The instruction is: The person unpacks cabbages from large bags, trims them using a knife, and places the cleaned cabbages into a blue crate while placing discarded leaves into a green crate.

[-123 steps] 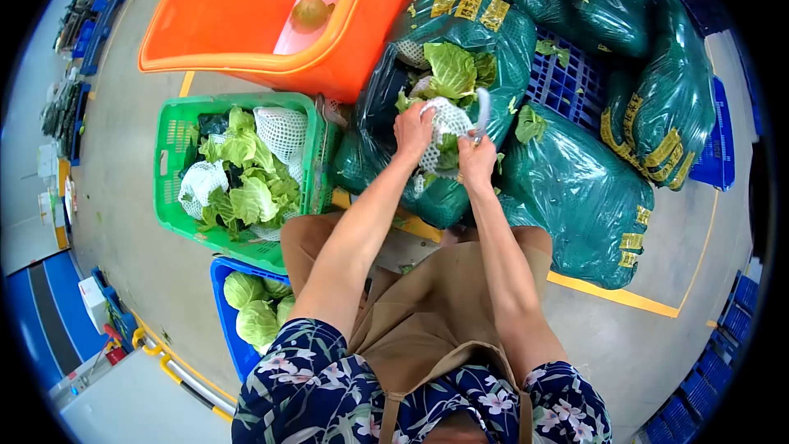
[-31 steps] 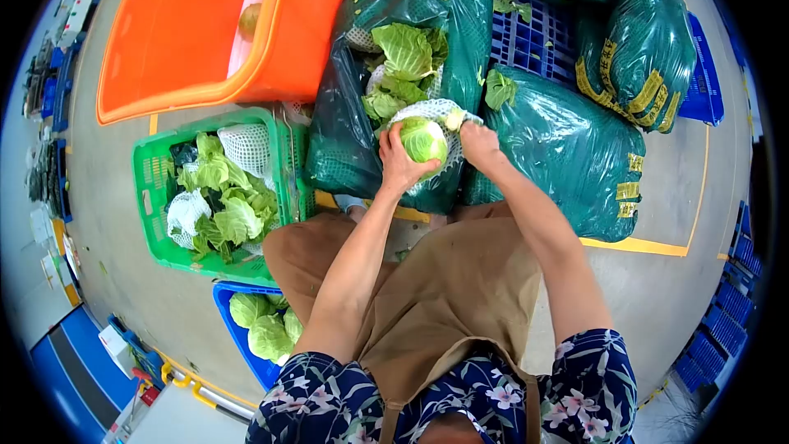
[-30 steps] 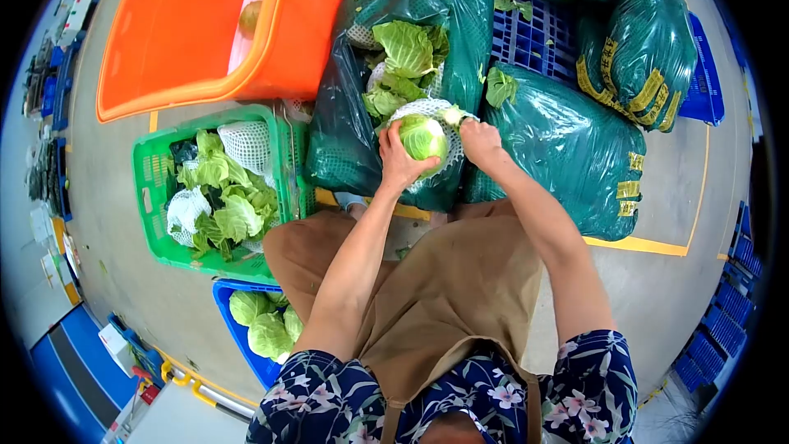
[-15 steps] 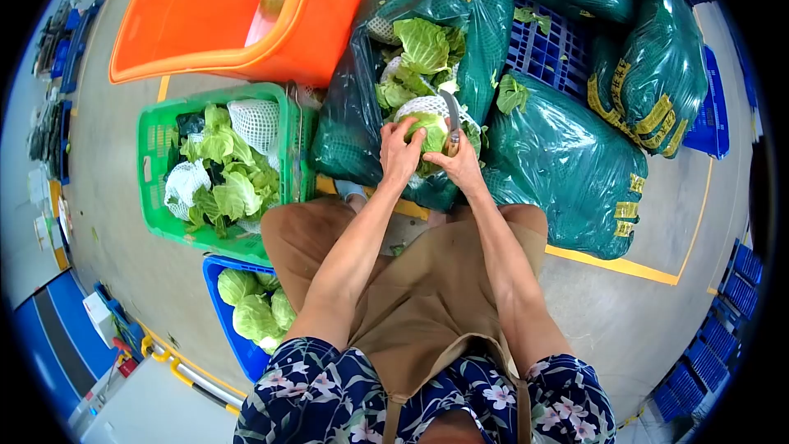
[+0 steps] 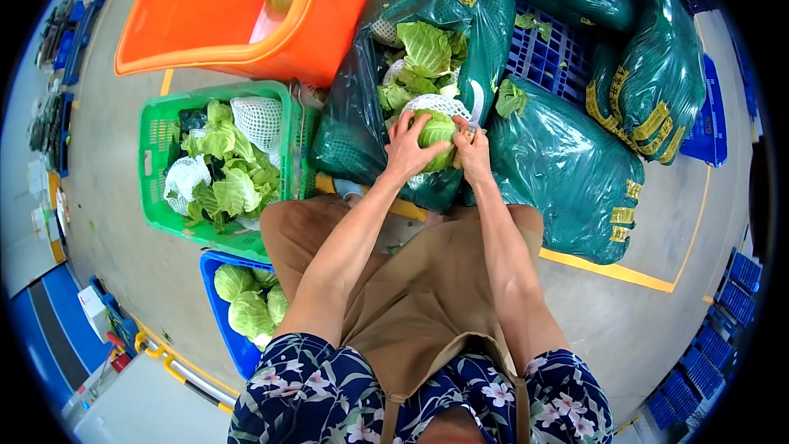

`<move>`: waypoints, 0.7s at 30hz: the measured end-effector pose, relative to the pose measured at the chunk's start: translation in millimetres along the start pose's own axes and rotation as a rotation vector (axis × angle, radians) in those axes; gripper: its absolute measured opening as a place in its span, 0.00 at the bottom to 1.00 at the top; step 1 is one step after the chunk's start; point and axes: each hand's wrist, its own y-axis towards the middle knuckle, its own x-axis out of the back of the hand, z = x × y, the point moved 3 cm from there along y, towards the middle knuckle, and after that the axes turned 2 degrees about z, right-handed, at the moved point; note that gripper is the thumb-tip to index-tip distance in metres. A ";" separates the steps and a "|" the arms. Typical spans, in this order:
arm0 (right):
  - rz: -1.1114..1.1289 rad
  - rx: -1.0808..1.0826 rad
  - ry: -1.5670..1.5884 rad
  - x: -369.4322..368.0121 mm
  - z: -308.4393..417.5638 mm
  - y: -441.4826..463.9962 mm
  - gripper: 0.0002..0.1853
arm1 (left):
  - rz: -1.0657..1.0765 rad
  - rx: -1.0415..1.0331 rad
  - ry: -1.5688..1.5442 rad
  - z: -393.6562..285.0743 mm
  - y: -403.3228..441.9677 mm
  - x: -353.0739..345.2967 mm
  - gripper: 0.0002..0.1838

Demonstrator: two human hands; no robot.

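Observation:
A pale green cabbage [image 5: 436,133] sits between my hands at the mouth of an opened dark green plastic bag [image 5: 493,41]. My left hand [image 5: 404,150] grips its left side with the fingers curved round it. At its right side, my right hand [image 5: 474,154] holds a knife [image 5: 477,99] with a curved blade and a wooden handle, the blade pointing up and away from me. The right fingertips are close to the cabbage; whether they touch it I cannot tell. White foam netting [image 5: 436,104] lies behind the cabbage. Loose outer leaves [image 5: 426,49] lie further inside the bag.
A green crate [image 5: 148,160] with leaves and foam nets stands at left. Below it, a blue crate [image 5: 215,296] holds several cabbages. An orange bin [image 5: 205,56] is at upper left. Filled green bags [image 5: 567,173] lie at right, by a blue pallet [image 5: 546,57].
More of the cabbage shows now, with the netting behind it. My left fingers have spread wider round it. My right hand and the knife have shifted slightly right.

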 end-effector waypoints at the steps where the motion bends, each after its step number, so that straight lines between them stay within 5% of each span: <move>1: -0.015 -0.044 -0.033 -5.7 10.0 -6.6 0.20 | 0.010 -0.053 0.012 -1.9 -1.8 -2.6 0.42; 3: -0.066 -0.009 -0.197 -17.2 13.7 -12.1 0.22 | 0.025 -0.163 0.039 -1.9 -0.6 -9.4 0.52; 6: -0.146 0.047 -0.851 -43.2 43.9 -23.2 0.18 | 0.009 -0.184 0.262 -0.1 0.7 -25.8 0.61; 10: -0.291 -0.107 -0.376 -10.4 0.0 19.1 0.04 | 0.106 -0.143 0.154 -5.9 0.2 -15.1 0.64; 14: -0.149 -0.425 0.097 -13.0 35.8 12.4 0.05 | 0.112 -0.163 0.171 -10.6 -6.2 -17.5 0.64; 16: 0.042 -0.319 -0.080 -39.5 77.7 0.9 0.04 | 0.085 -0.138 0.149 -13.6 -5.2 -23.5 0.59; 21: -0.133 -0.258 -0.062 -26.8 87.0 15.1 0.13 | 0.051 -0.095 0.171 -28.3 1.9 -19.8 0.41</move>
